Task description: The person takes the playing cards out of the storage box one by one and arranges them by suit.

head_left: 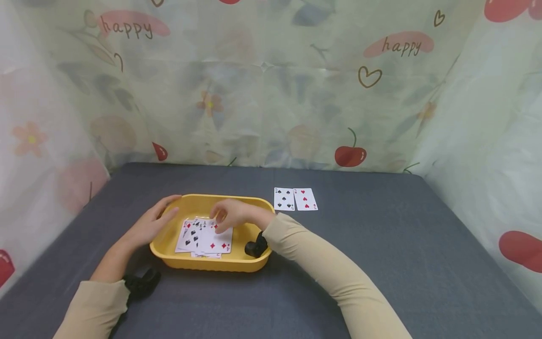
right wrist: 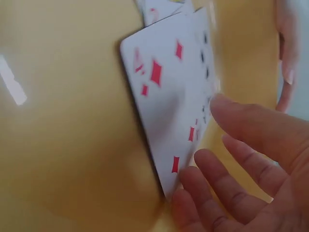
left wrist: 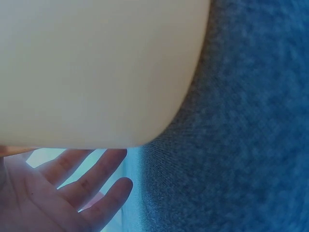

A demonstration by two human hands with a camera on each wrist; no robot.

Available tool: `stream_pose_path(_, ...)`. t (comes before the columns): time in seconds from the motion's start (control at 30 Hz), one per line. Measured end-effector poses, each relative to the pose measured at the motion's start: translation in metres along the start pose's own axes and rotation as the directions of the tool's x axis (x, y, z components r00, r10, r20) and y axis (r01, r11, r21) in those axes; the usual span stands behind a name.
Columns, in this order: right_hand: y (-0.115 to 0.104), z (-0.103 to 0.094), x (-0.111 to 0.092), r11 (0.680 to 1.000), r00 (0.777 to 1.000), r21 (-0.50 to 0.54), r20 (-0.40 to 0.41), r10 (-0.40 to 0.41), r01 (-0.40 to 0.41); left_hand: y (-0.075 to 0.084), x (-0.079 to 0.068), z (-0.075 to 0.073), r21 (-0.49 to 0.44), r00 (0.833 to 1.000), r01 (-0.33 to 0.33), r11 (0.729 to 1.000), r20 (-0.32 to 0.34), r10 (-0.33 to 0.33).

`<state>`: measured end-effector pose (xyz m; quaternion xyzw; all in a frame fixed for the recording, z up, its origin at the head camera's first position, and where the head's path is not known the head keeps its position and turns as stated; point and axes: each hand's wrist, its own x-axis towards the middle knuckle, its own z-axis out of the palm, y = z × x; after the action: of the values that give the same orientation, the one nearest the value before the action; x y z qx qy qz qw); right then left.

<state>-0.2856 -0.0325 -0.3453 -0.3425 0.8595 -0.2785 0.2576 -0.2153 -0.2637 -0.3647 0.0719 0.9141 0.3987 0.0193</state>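
Note:
My right hand [head_left: 230, 214] is over the playing cards in a yellow plastic basin [head_left: 211, 266]. A four of diamonds [right wrist: 161, 96] lies uppermost, face up on an overlapping pile. In the right wrist view, the thumb and fingers are loosely bent and spread apart at the card's edge, with nothing pinched between them. To its left in the head view, a spades card [head_left: 193, 237] shows partly. The left hand [head_left: 149, 225] rests along the basin's left rim with straight fingers; the left wrist view shows its spread fingers beside the basin's outer wall [left wrist: 96, 72].
Beyond the basin's right end, a five of spades [head_left: 283, 199] and a three of hearts [head_left: 306, 199] lie face up side by side on the dark cloth-covered table [head_left: 381, 245]. Patterned curtains [head_left: 262, 94] enclose the back and sides.

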Motion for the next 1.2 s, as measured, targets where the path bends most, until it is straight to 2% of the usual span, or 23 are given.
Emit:
stream_pose_path(0.23,-0.0025,0.0044,-0.0003,0.990,1.000,-0.142,-0.017,0.013,-0.015,0.0000,-0.0002,0.0000,-0.002,1.000,0.001,1.000,0.001,-0.001)
stream_pose_path(0.43,-0.0059,0.0086,-0.0009,0.965,0.999,-0.258,-0.023,0.047,-0.051,-0.0007,-0.0001,-0.0001,0.002,1.000,-0.002,1.000,0.001,0.002)
stream_pose_path(0.57,-0.0071,0.0098,-0.0022,0.954,0.998,-0.294,-0.017,0.054,-0.057,-0.0005,0.0001,-0.0001,0.000,1.000,-0.002,1.000,0.002,0.002)
stream_pose_path(0.73,-0.0068,0.0099,-0.0032,0.947,0.999,-0.319,0.003,0.049,-0.045,0.0004,0.0003,0.0000,0.002,1.000,0.001,1.000,0.002,-0.001)
stream_pose_path(1.0,-0.0056,0.0092,-0.0036,0.954,0.998,-0.292,0.013,0.068,-0.062,-0.0009,0.0008,0.0003,0.004,1.000,0.002,1.000,-0.001,-0.002)
stream_pose_path(1.2,-0.0010,0.0041,-0.0030,0.969,1.000,-0.247,-0.002,0.016,-0.016,-0.0012,0.0004,0.0001,-0.001,1.000,-0.010,1.000,-0.006,0.010)
